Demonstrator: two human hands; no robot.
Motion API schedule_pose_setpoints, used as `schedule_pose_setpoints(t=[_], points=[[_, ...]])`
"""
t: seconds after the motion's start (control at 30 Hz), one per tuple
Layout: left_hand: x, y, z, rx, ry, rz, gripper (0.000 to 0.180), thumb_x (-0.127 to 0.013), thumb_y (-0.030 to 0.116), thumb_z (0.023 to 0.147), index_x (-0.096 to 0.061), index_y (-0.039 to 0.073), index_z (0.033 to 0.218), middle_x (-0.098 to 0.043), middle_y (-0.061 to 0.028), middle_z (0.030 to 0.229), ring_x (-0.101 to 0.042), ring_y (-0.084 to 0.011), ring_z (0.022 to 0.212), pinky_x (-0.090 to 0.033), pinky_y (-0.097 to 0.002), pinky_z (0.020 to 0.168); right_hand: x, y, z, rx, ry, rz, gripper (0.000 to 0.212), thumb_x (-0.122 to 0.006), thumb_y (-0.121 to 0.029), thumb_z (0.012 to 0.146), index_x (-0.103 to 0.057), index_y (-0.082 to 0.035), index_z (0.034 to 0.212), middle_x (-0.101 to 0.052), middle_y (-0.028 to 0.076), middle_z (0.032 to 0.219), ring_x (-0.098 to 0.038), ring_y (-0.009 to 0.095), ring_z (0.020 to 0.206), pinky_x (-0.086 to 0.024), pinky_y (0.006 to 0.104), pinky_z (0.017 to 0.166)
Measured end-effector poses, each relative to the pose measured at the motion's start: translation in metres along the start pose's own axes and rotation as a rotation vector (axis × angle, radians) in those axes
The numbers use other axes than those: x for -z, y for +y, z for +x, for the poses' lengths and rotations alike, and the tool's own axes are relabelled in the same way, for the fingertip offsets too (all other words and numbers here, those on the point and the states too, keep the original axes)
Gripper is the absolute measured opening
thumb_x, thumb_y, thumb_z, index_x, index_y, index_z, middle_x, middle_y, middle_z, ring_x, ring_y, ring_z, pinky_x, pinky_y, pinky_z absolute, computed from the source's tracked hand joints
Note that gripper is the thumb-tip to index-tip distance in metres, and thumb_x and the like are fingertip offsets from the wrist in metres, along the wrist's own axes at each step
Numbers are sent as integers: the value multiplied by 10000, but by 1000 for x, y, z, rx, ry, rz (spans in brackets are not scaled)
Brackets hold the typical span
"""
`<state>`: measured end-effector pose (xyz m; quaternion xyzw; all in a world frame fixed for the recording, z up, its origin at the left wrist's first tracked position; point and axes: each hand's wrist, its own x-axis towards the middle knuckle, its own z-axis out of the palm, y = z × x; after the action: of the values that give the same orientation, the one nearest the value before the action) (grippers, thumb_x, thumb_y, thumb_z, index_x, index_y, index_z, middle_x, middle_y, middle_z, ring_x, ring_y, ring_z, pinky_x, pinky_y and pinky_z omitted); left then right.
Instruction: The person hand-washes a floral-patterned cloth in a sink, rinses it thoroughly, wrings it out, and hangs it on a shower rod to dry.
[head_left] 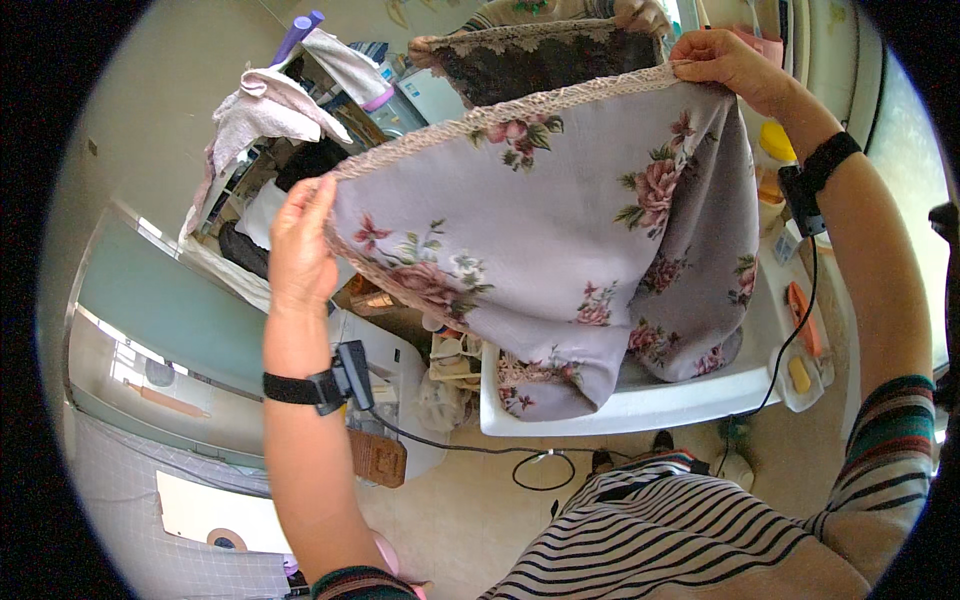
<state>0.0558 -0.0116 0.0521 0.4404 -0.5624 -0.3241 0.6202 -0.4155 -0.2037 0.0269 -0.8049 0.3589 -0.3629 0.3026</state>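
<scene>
Both my hands stretch out a greyish-lilac cloth (540,200) printed with pink roses and edged with beige lace trim. My left hand (303,240) pinches its lace edge at the left corner. Higher up, my right hand (730,70) is closed on the same edge at the upper right. The cloth hangs in folds from the lace, and its lower part drapes into a white sink (640,412), with one corner over the front rim. Behind the top edge, a mirror (550,65) reflects the cloth's dark side and two hands.
On the sink's right ledge lie an orange brush (803,318) and a yellow soap bar (799,375); a yellow-topped container (776,142) stands farther back. Towels (270,105) hang over a cluttered shelf at the left. A cable (470,448) runs between my wrist-strapped devices.
</scene>
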Motion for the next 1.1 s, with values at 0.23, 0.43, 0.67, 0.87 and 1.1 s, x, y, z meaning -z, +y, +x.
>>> schedule_pose_setpoints(t=[0.23, 0.43, 0.67, 0.87, 1.1], points=[[7, 51, 7, -51, -29, 75, 142, -589, 151, 954, -650, 31, 1001, -678, -44, 976, -627, -123, 861, -499, -281, 814, -6, -17, 4, 23, -8, 22, 152, -654, -215, 897, -638, -86, 978, -564, -85, 815, -501, 9, 745, -402, 176, 702], [2, 42, -6, 39, 9, 5, 115, -599, 129, 942, -653, 38, 988, -681, -49, 961, -642, -134, 862, -513, -281, 806, -22, -4, 4, -41, -32, 59, 100, -641, -169, 895, -632, -70, 904, -557, -79, 774, -495, 27, 691, -414, 192, 659], [-10, 27, -13, 94, 0, -12, 99, -613, 124, 935, -647, 31, 940, -670, -30, 899, -623, -101, 793, -501, -253, 737, -34, 21, -4, -128, -82, 65, 89, -635, -138, 892, -631, -54, 922, -582, -56, 794, -520, 39, 717, -434, 201, 680], [-6, 1, -11, 140, -29, -19, 96, -615, 124, 927, -655, 46, 966, -683, -38, 937, -636, -122, 853, -492, -269, 790, -47, 35, -25, -84, -45, -8, 214, -683, -235, 863, -640, -27, 830, -585, -47, 746, -506, 48, 685, -418, 240, 615], [-12, -46, -17, 239, 109, -65, 116, -623, 143, 920, -638, 45, 980, -658, -53, 955, -624, -145, 903, -491, -301, 817, -79, 18, -52, -49, -269, -224, 285, -699, -297, 828, -667, -17, 869, -567, -3, 740, -509, 103, 719, -426, 297, 683]])
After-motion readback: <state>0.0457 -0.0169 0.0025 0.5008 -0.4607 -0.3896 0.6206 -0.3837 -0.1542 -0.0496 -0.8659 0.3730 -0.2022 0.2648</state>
